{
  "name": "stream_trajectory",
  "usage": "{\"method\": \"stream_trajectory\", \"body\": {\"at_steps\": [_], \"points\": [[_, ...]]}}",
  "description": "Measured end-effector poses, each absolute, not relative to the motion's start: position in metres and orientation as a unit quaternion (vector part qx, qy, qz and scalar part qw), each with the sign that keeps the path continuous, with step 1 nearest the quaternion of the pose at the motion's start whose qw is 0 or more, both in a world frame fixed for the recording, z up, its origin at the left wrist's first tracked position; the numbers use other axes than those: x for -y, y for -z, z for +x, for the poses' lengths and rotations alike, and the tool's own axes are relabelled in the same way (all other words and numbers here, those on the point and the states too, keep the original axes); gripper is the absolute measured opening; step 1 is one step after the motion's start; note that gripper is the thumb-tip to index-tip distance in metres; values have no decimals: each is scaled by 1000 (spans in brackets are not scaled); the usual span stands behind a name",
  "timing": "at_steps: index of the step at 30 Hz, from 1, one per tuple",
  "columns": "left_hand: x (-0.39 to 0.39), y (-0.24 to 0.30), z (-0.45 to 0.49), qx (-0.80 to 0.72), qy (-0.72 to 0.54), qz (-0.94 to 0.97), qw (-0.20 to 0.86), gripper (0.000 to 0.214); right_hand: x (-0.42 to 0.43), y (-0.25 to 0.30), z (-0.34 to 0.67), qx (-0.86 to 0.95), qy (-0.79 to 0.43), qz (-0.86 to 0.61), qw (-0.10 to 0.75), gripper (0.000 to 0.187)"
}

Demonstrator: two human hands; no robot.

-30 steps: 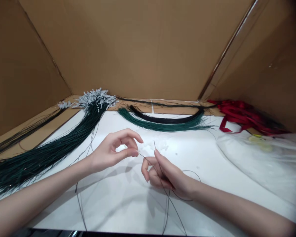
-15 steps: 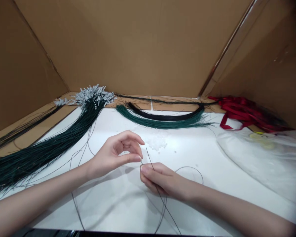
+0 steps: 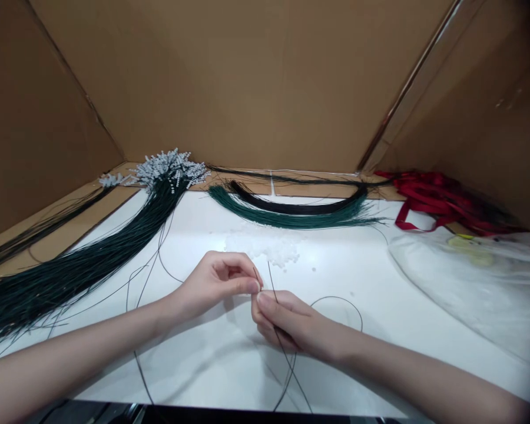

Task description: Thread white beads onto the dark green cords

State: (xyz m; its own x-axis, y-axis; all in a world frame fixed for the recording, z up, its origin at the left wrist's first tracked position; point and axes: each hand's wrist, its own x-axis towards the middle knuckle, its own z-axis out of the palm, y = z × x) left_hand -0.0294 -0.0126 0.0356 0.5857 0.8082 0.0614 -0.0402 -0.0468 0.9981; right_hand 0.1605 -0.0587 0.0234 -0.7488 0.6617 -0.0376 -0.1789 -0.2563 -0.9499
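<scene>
Over the middle of the white table, my left hand (image 3: 229, 275) pinches the end of a thin dark wire between thumb and index finger. My right hand (image 3: 287, 321) is closed on the same wire (image 3: 285, 353), its thumb tip touching the left fingertips. One wire end pokes up above the right hand, while other lengths cross below it and loop out to the right. Behind the hands lies a pile of small white beads (image 3: 278, 250). Whether a bead is between the fingertips is hidden.
At left lies a long bundle of dark green wires (image 3: 115, 253) with white beaded tips (image 3: 170, 168). Green wires (image 3: 291, 220) and black wires (image 3: 291, 206) curve at the back. Red ribbon (image 3: 450, 200) and a clear plastic bag (image 3: 463, 288) lie right. Cardboard walls (image 3: 247, 82) surround the table.
My left hand has moved slightly right and down, and its fingers have closed to a pinch at the wire end beside my right thumb. The right hand has barely moved.
</scene>
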Motion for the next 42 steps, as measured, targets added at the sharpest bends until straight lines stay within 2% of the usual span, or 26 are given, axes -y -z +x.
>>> {"method": "stream_trajectory", "body": {"at_steps": [9,16,18,20,24,31,42], "points": [[16,-39,-29,-314,-338,656,598,13,54,-20,163,576,-764,-202,208,48],[18,-43,-30,-308,-341,669,583,15,55,-22,161,578,-758,-237,189,50],[19,-44,-31,-308,-344,675,575,15,55,-21,160,571,-752,-257,206,55],[19,-43,-32,-311,-354,681,560,16,55,-19,160,566,-734,-269,262,55],[20,-36,-32,-315,-382,688,530,18,56,-13,157,479,-758,-268,353,44],[18,-24,-33,-326,-370,689,531,20,62,-13,157,404,-783,-317,350,38],[20,-27,-35,-344,-334,723,498,19,63,-22,164,501,-687,-389,354,30]]}}
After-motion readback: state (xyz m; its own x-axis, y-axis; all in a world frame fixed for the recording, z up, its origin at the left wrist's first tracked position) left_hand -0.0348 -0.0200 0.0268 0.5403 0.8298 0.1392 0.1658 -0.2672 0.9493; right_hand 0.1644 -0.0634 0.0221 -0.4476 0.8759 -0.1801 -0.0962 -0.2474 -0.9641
